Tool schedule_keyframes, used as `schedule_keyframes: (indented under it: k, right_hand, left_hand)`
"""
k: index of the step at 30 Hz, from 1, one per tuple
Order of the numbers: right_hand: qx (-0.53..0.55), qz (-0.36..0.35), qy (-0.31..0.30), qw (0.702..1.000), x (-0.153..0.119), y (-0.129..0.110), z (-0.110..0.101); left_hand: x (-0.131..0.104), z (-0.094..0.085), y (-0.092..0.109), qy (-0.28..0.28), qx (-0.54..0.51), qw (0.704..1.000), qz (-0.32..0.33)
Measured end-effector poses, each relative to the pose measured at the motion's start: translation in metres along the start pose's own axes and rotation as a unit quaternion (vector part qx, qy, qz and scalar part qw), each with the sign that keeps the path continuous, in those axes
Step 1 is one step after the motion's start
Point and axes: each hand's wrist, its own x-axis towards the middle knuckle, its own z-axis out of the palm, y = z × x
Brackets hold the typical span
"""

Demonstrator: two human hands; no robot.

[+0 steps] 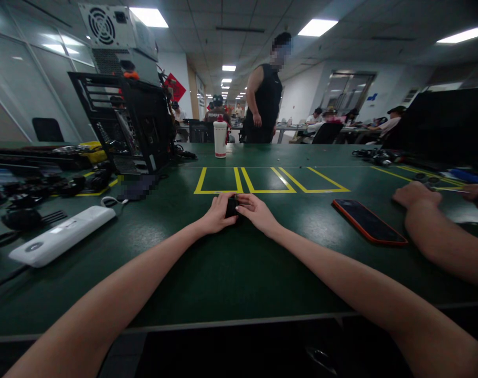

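Note:
Both my hands meet near the middle of the green table (pixel 207 283), just in front of the yellow tape marks. My left hand (pixel 216 214) is closed round a small black object (pixel 231 207), its thumb along the near side. From the other side my right hand (pixel 256 211) grips the same object, fingertips pressed on it. Fingers cover most of it, so its exact kind cannot be made out. It sits at or just above the table surface.
A white power strip (pixel 65 235) and an open black computer case (pixel 132 121) stand left. A white cup (pixel 220 139) is at the back. On the right lie an orange-edged phone (pixel 368 221) and another person's arm (pixel 431 226). A person in black (pixel 264 100) stands beyond the table.

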Motion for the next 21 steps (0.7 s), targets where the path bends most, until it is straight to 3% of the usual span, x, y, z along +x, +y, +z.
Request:
schedule_keyframes:
  k: [5,15,21]
  right_hand:
    - [-0.003,0.019,-0.018,1.0,-0.0016,0.0003,-0.0007]
    - [-0.008,-0.019,-0.005,1.0,-0.0019,-0.0029,0.0]
    - [-0.015,0.024,-0.011,1.0,-0.0014,-0.0037,-0.0006]
  left_hand:
    - [0.0004,-0.0011,0.0006,0.001,0.001,1.0,-0.001]
    - [0.0,-0.0015,0.0011,0.003,-0.015,1.0,0.001]
    - [-0.0003,-0.0009,0.0008,0.001,-0.013,1.0,-0.001]
